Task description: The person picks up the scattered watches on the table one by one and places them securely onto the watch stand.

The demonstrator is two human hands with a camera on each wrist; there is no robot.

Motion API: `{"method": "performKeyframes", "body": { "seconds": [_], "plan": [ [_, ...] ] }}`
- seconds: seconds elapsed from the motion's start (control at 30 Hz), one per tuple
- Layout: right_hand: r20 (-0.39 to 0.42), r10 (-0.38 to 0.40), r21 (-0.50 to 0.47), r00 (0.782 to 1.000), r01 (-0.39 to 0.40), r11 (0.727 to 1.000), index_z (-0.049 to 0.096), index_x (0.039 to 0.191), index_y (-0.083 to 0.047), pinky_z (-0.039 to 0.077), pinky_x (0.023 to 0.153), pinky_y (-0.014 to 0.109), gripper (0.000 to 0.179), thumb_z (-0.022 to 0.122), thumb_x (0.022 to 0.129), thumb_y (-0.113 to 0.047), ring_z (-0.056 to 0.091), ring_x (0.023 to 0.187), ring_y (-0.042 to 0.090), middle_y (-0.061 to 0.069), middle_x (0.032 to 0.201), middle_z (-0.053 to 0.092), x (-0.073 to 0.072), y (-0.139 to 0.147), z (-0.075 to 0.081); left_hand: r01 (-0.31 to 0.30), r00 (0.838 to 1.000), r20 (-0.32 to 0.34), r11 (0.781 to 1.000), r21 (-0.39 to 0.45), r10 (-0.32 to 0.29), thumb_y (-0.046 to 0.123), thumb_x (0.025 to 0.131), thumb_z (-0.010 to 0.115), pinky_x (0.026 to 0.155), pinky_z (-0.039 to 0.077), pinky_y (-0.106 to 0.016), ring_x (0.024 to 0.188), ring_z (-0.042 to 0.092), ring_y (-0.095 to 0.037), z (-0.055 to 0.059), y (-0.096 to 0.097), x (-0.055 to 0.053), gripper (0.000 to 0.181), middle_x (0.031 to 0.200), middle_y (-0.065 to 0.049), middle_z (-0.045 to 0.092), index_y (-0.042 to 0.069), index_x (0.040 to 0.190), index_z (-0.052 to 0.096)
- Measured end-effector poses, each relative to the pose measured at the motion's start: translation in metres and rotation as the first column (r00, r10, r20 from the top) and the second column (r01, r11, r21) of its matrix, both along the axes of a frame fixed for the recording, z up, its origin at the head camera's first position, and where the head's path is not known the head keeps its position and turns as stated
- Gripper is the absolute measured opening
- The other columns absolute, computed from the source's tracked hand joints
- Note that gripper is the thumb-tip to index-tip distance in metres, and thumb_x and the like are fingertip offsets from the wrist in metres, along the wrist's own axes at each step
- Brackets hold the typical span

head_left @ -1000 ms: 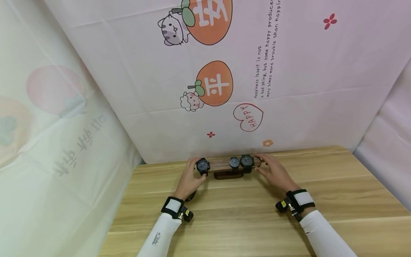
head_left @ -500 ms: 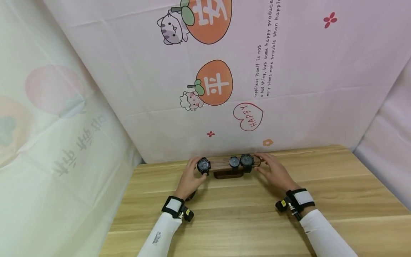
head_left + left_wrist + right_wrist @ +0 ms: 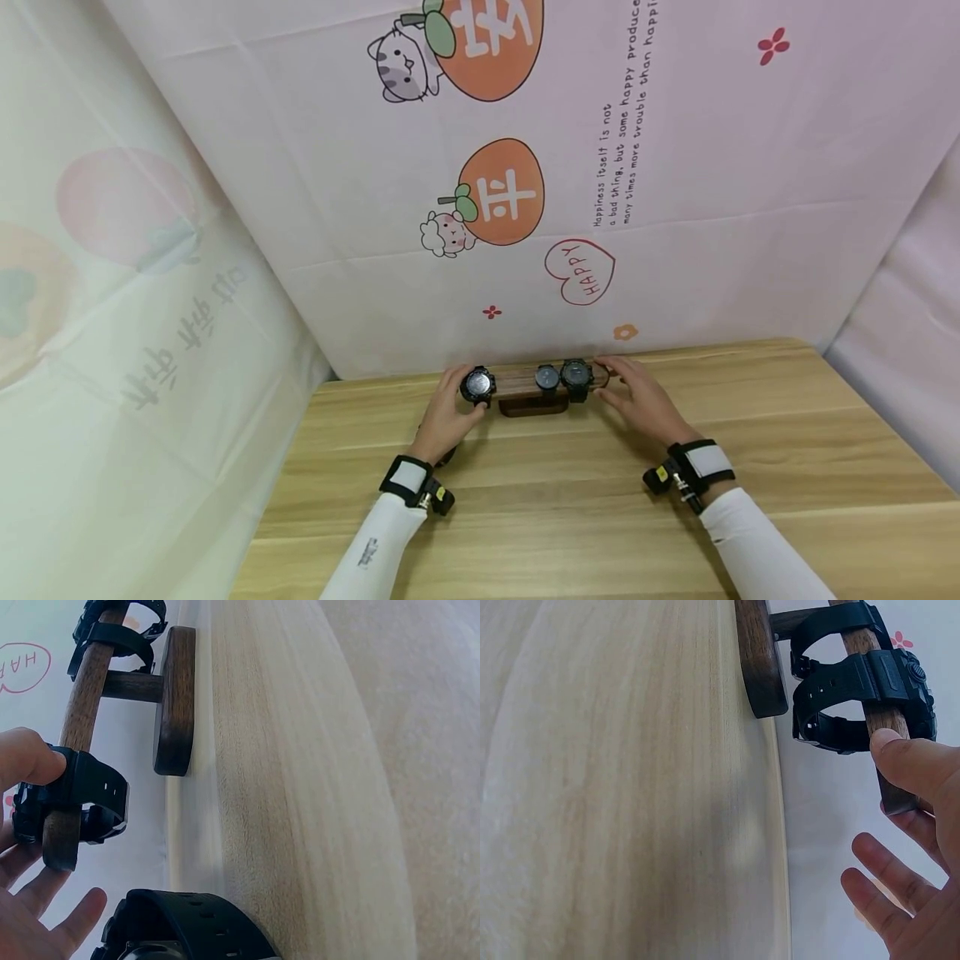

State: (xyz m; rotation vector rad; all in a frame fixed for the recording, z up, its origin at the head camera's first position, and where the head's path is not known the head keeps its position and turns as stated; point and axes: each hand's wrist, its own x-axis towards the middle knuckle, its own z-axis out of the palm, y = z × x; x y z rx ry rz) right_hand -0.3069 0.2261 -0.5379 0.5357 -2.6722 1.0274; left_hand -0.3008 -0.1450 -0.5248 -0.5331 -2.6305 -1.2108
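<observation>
A dark wooden watch stand stands at the back of the table, with three black watches looped round its crossbar. My left hand pinches the leftmost watch between thumb and fingers; its strap hangs below the bar near the end in the left wrist view. Over at the other end, my right hand grips the bar's tip, thumb on top in the right wrist view. Beside that hand sit a larger watch and a smaller round one.
Another black watch lies on the wooden table below my left hand, mostly hidden by it in the head view. A printed white cloth hangs directly behind the stand. More cloth covers the left and right sides.
The leftmost watch has slid slightly right along the bar, with my left hand moving along with it. My right hand and the other two watches have stayed in place.
</observation>
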Motion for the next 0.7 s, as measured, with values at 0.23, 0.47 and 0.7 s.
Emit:
{"method": "performKeyframes", "body": {
  "seconds": [0.23,0.47,0.7],
  "plan": [
    [-0.004,-0.001,0.000,1.000,0.001,1.000,0.053,0.154,-0.006,0.052,0.110,0.064,0.059,0.075,0.100,-0.016,0.051,0.141,0.042,0.019,0.155,0.053,-0.0010,0.0003,0.0003,0.005,1.000,-0.013,1.000,-0.001,-0.005,0.015,0.095,0.080,0.121,0.047,-0.052,0.146,0.053,-0.032,0.0004,0.0025,-0.0003,0.069,0.159,-0.011,0.050,0.012,0.157,0.049],
    [0.003,-0.001,-0.003,1.000,0.001,1.000,0.053,0.154,-0.008,0.052,0.110,0.063,0.059,0.075,0.101,-0.016,0.051,0.141,0.041,0.019,0.155,0.053,-0.0009,-0.0002,0.0001,0.018,0.999,-0.046,0.999,-0.030,-0.019,0.015,0.094,0.081,0.120,0.049,-0.050,0.143,0.054,-0.032,-0.0003,0.0056,-0.0023,0.069,0.156,-0.012,0.052,0.012,0.156,0.051],
    [-0.002,-0.004,-0.003,1.000,0.004,1.000,0.053,0.154,-0.008,0.053,0.109,0.063,0.059,0.075,0.100,-0.015,0.052,0.139,0.042,0.019,0.154,0.054,0.0002,-0.0004,0.0008,0.019,0.996,-0.090,0.998,-0.064,-0.024,0.015,0.092,0.082,0.119,0.048,-0.052,0.143,0.054,-0.034,-0.0004,0.0096,-0.0033,0.070,0.154,-0.014,0.054,0.009,0.155,0.051]
  ]
}}
